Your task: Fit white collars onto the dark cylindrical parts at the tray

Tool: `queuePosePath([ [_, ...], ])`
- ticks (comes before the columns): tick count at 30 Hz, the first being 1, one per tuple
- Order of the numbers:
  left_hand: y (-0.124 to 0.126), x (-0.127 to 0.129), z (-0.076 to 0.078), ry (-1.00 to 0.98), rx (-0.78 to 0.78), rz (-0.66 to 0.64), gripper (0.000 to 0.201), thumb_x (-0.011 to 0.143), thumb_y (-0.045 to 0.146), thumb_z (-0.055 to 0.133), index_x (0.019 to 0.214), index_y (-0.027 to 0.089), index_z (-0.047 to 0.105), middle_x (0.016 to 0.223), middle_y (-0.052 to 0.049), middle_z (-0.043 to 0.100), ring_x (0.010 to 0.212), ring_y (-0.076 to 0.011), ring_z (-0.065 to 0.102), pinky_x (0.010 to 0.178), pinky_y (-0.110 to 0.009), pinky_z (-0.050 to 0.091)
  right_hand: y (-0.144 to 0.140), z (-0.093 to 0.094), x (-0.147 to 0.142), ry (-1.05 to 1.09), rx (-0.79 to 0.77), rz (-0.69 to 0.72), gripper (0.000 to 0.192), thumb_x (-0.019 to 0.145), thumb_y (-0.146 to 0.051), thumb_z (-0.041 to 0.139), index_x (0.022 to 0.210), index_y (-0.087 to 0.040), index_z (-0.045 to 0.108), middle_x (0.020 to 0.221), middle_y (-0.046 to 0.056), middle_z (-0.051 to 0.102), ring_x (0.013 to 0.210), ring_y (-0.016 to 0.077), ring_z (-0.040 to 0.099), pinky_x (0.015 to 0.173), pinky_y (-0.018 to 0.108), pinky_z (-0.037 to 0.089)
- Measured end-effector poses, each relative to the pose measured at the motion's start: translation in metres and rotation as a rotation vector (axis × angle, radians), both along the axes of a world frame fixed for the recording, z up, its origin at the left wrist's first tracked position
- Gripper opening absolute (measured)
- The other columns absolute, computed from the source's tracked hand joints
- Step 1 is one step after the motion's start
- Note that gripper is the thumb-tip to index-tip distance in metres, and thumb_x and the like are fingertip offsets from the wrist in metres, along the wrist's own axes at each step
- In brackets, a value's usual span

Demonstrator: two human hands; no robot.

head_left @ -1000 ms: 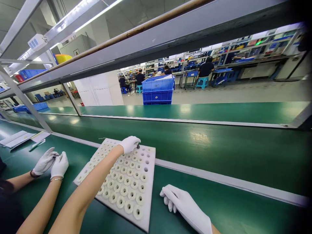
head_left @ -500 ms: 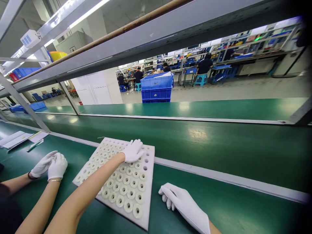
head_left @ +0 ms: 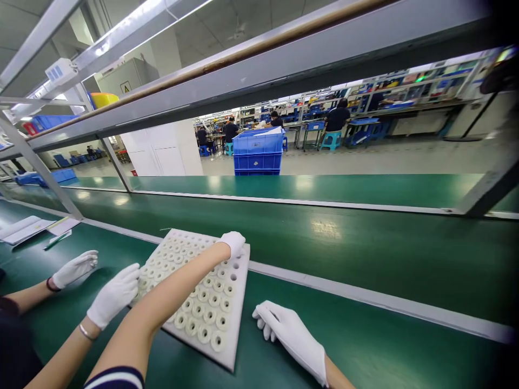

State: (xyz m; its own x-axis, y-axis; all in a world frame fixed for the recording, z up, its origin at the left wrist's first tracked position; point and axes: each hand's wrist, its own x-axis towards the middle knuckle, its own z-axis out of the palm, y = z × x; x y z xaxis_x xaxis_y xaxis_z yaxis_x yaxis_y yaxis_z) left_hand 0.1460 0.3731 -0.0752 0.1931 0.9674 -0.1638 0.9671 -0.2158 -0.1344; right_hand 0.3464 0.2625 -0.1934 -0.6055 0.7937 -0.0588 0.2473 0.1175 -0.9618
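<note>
The left arm reaches far forward, bare forearm stretched out, and the white-gloved left hand (head_left: pixel 234 242) curls its fingers downward at the far end of the reach. The right hand (head_left: pixel 286 334), also in a white glove, lies palm down, fingers together and pointing left.

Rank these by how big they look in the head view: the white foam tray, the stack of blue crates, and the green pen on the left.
1. white foam tray, largest as it looks.
2. stack of blue crates, smaller in view, but it stands far off, so its true size against the tray is unsure.
3. green pen, clearly smallest.
</note>
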Motion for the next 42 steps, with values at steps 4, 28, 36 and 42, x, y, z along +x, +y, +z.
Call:
queuePosePath([
  [4,0.001,0.003,0.006,0.008,-0.067,-0.017,0.019,0.074,0.014,0.063,0.091,0.01,0.07,0.099,-0.019,0.071,0.089,-0.0305,0.07,0.076,-0.038,0.058,0.0,-0.001,0.0,0.011,0.026,0.02,0.037,0.094,-0.045,0.041,0.087,-0.018,0.066,0.077,0.003,0.066,0.063,0.0134,0.061,0.057,0.025,0.045],
  [28,-0.286,0.029,0.006,-1.466,0.399,0.162,0.032,0.08,0.038,0.075,0.108,0.025,0.068,0.112,-0.005,0.068,0.106,-0.0203,0.065,0.096,-0.033,0.052,-0.101,0.117,0.004,0.126,0.129,0.075,0.044,0.086,-0.053,0.061,0.119,-0.025,0.06,0.112,0.006,0.069,0.078,0.0188,0.063,0.075,0.035,0.054],
  [36,-0.319,0.029,0.017,-1.453,0.388,0.086,0.034,0.08,0.039,0.075,0.111,0.026,0.067,0.112,-0.004,0.066,0.104,-0.0203,0.064,0.093,-0.032,0.052,-0.121,0.117,0.013,0.097,0.242,0.038,0.038,0.08,-0.056,0.066,0.106,-0.028,0.067,0.104,0.006,0.074,0.088,0.0251,0.069,0.083,0.039,0.058],
  [42,-0.322,0.037,0.024,-1.65,0.138,0.139,0.051,0.083,0.061,0.063,0.104,0.014,0.066,0.084,-0.007,0.068,0.073,-0.016,0.067,0.072,-0.029,0.057,-0.126,0.119,0.019,0.046,0.317,0.006,0.036,0.078,-0.057,0.067,0.103,-0.032,0.071,0.106,0.007,0.074,0.09,0.0274,0.069,0.086,0.042,0.058],
])
